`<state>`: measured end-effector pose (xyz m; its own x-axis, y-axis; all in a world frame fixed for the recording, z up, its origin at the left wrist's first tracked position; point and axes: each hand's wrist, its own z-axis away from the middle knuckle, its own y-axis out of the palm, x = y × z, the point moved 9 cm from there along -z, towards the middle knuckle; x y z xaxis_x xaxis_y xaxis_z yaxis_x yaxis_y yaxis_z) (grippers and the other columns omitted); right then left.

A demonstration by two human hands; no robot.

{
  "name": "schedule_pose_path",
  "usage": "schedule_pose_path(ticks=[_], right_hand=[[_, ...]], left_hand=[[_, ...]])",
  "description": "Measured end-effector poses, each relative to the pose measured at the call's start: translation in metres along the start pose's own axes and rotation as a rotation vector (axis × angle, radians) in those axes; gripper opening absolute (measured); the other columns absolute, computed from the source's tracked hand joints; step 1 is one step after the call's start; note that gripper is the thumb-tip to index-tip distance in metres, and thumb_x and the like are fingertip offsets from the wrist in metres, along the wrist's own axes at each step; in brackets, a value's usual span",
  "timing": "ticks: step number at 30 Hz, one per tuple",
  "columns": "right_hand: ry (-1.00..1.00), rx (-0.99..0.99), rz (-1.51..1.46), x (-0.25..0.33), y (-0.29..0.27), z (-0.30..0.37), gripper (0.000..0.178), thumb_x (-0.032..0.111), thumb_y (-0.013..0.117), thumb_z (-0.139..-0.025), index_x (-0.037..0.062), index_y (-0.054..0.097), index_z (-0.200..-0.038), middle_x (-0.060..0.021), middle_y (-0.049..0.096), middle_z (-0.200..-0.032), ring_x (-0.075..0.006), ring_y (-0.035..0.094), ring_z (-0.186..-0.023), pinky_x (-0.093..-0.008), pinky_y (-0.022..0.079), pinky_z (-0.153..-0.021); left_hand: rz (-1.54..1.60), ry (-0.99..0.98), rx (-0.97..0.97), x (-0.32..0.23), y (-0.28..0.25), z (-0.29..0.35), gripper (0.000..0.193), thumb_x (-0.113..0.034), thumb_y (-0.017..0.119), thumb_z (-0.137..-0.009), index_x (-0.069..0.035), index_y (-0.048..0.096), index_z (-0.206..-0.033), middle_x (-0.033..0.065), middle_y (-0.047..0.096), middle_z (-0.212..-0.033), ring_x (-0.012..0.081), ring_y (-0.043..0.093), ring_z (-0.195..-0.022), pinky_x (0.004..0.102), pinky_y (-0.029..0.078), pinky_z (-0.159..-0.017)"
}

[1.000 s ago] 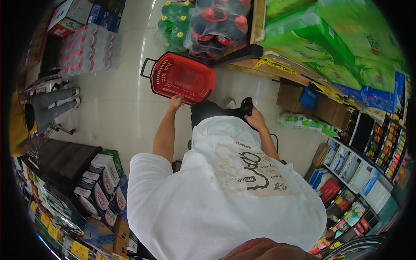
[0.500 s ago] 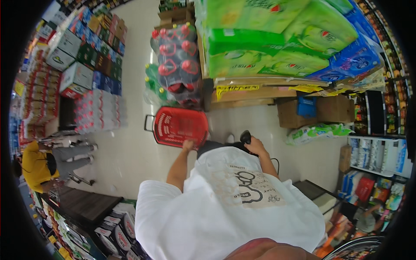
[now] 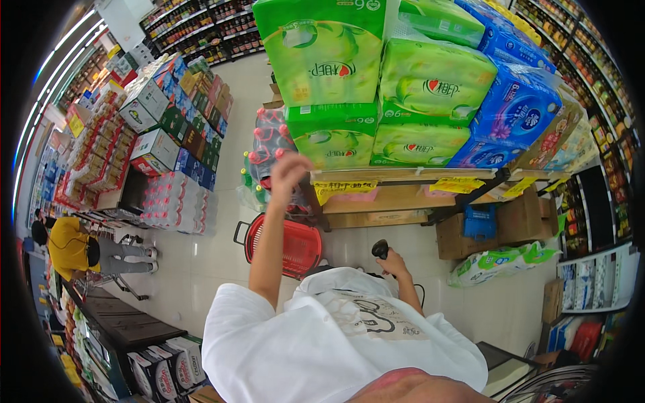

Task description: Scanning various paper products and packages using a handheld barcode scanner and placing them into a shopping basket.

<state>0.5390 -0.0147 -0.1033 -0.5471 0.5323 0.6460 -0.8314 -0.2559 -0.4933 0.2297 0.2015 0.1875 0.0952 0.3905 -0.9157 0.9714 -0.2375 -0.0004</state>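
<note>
My left hand (image 3: 289,176) is raised at the left corner of the stacked green tissue packs (image 3: 336,138), in front of the shrink-wrapped dark bottles (image 3: 270,131). Motion smears its fingers, and whether it touches a pack I cannot tell. My right hand (image 3: 394,263) is closed round a black handheld scanner (image 3: 380,249), low in front of my body. A dark cord curves beside that wrist. Below my left forearm, a red shopping basket (image 3: 301,247) stands on the floor, partly hidden by the arm.
A wooden shelf (image 3: 376,218) with yellow tags bears the green packs and blue tissue packs (image 3: 516,107). Cardboard boxes (image 3: 527,218) and a green-white bag (image 3: 500,263) lie to the right. At left are wrapped bottles (image 3: 171,201) and a person in yellow (image 3: 70,245) by a trolley.
My left hand has left the basket's near edge and risen toward the green packs. The view has tilted up, showing more far shelves. My right hand still holds the scanner.
</note>
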Motion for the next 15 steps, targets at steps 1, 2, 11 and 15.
schedule_pose_path(ticks=[1,2,11,15], right_hand=[[-0.002,0.018,-0.004,-0.003,0.000,0.001,0.046,0.028,0.067,-0.077,-0.0004,0.055,-0.111,-0.0168,0.070,-0.078,-0.0231,0.069,-0.056,-0.0333,0.057,-0.060],[-0.008,0.019,-0.004,-0.005,-0.001,0.000,0.046,0.028,0.067,-0.077,-0.0004,0.055,-0.111,-0.0168,0.070,-0.078,-0.0231,0.069,-0.056,-0.0333,0.057,-0.060],[-0.047,-0.008,-0.119,-0.035,-0.009,0.005,0.051,0.024,0.069,-0.076,-0.0045,0.053,-0.116,-0.0175,0.068,-0.084,-0.0243,0.067,-0.056,-0.0341,0.054,-0.053],[-0.001,-0.037,-0.175,-0.070,-0.009,0.007,0.053,0.028,0.070,-0.075,-0.0032,0.054,-0.115,-0.0169,0.068,-0.082,-0.0243,0.067,-0.058,-0.0338,0.053,-0.058]], left_hand=[[0.012,0.168,-0.108,-0.027,-0.018,-0.020,0.021,-0.003,0.059,-0.079,-0.001,0.063,-0.100,0.0047,0.064,-0.099,0.0138,0.058,-0.092,0.0264,0.047,-0.081],[0.080,0.316,-0.253,-0.072,-0.019,-0.038,0.021,-0.008,0.060,-0.080,0.000,0.063,-0.099,0.0070,0.063,-0.105,0.0159,0.058,-0.097,0.0286,0.046,-0.085],[-0.048,0.283,-0.241,-0.122,-0.040,-0.189,0.060,-0.032,0.062,-0.089,0.000,0.045,-0.136,0.0125,0.054,-0.127,0.0217,0.046,-0.122,0.0355,0.029,-0.107],[-0.046,0.211,-0.198,-0.120,-0.039,-0.208,0.066,-0.034,0.066,-0.087,-0.002,0.042,-0.139,0.0127,0.054,-0.127,0.0225,0.047,-0.123,0.0351,0.031,-0.106]])
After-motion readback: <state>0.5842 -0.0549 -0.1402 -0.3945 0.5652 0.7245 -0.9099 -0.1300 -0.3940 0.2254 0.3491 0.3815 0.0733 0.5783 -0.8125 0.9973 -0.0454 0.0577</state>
